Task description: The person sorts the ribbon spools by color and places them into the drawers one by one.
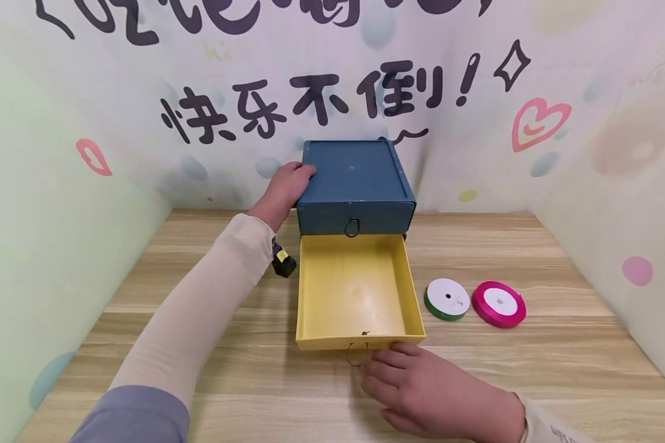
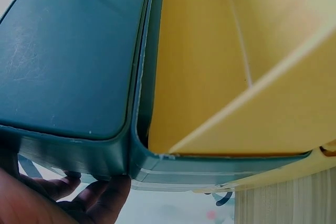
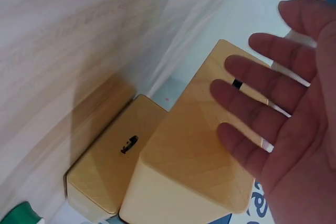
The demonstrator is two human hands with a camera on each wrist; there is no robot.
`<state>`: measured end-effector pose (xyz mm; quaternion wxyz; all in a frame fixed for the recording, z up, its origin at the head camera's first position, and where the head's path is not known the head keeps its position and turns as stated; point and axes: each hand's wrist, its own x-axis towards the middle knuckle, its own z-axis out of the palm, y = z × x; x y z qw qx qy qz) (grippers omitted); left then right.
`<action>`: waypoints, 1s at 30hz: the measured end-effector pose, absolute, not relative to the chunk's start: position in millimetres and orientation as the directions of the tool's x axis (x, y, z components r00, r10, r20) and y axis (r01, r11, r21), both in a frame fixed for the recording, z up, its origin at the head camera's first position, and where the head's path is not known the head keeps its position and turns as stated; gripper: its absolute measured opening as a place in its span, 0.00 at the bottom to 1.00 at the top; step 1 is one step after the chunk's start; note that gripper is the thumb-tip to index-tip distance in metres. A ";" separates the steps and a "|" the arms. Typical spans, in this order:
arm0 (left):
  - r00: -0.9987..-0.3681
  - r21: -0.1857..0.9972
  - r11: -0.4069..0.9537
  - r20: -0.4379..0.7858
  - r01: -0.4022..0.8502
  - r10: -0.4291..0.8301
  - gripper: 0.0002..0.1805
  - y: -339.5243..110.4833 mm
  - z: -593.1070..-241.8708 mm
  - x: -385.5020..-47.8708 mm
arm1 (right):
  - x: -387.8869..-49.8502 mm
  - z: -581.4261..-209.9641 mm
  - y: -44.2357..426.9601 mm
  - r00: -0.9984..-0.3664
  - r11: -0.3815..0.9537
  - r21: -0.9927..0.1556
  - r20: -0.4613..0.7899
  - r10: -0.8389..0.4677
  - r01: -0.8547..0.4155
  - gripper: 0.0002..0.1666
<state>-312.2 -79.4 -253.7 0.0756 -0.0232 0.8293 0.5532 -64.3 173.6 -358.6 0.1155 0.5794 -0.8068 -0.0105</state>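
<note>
At the far left, a beige sleeve (image 1: 210, 326) is reaching forward over the wood-grain table (image 1: 161, 258), a black device (image 1: 284, 261) showing at its wrist; above that, the left hand (image 1: 285, 187) is pressing the left side of the blue cabinet (image 1: 351, 169), its thumb lying over the top edge, its fingers not closing round anything; the cabinet is standing at the back of the table, in front of the lettered backdrop (image 1: 460, 166), with a dark loop (image 1: 352, 227) hanging on its front; directly below that front, the yellow drawer (image 1: 354, 289) is sticking out towards the person, its floor facing up; a thin loop (image 1: 357, 355) is dangling from its front wall; beneath it, in the right wrist view, a lower yellow drawer (image 3: 105, 171) is sitting further back; the right hand (image 1: 427, 394) is hovering by the drawer's front right corner, opening flat with fingers spreading, though whether it is touching cannot be told; further right, a green ribbon spool (image 1: 447, 299) is lying flat, just beside a pink ribbon spool (image 1: 499, 304).
</note>
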 end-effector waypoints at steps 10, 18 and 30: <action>-0.987 0.920 0.369 -0.157 -0.130 0.045 0.33 -80.1 -252.8 -311.9 | -56.8 -335.5 177.3 -0.205 0.233 0.198 0.152 -0.967 -0.952 0.24; -0.987 0.923 0.364 -0.154 -0.127 0.045 0.32 -80.1 -253.6 -313.2 | -61.7 -316.5 181.5 -0.057 0.181 0.316 0.363 -0.930 -0.931 0.24; -0.989 0.919 0.376 -0.143 -0.117 0.040 0.32 -78.8 -254.8 -312.1 | -72.8 -291.7 189.2 -0.038 0.272 0.361 0.541 -0.840 -0.892 0.24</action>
